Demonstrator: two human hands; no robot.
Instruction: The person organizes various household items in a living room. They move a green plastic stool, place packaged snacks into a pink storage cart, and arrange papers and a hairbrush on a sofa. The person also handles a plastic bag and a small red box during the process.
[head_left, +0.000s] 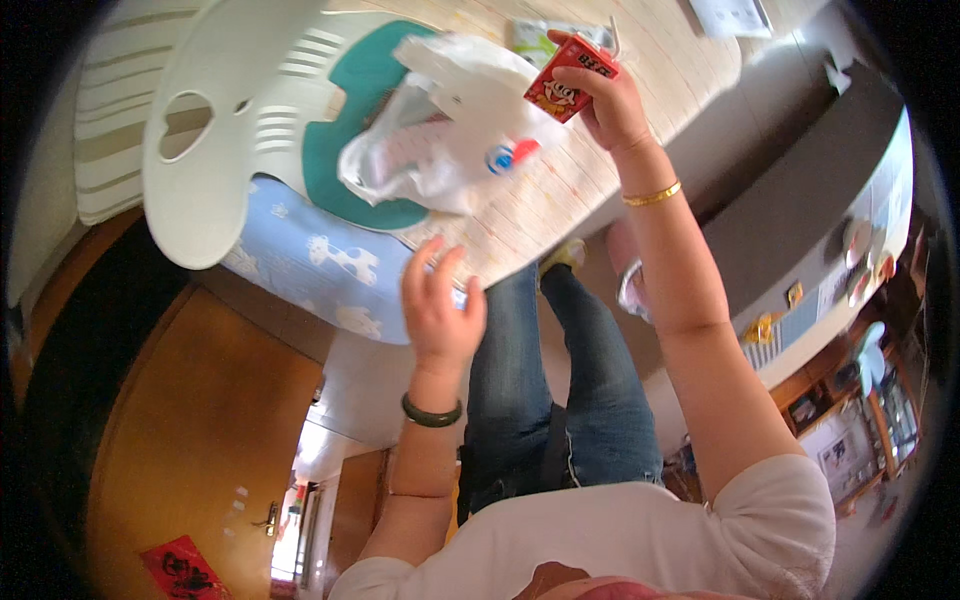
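My right hand (611, 101) grips a small red drink carton (568, 81) with a cartoon face and a pale straw at its top. Beside it a crumpled white plastic bag (465, 135) with a blue and red mark lies on a wooden bed or table surface (577, 180), partly over a teal and white panel (322, 165). My left hand (442, 300) hangs empty near the surface's corner, fingers apart, below the bag. A green and white packet (555, 37) lies behind the carton, partly hidden by it.
A white plastic piece with a heart-shaped cutout (176, 195) stands at the left, above a blue cushion (300, 255) with giraffe pictures. A paper (731, 16) lies at the top right. A long counter (825, 292) with small items runs along the right, and a wooden door (202, 420) is lower left.
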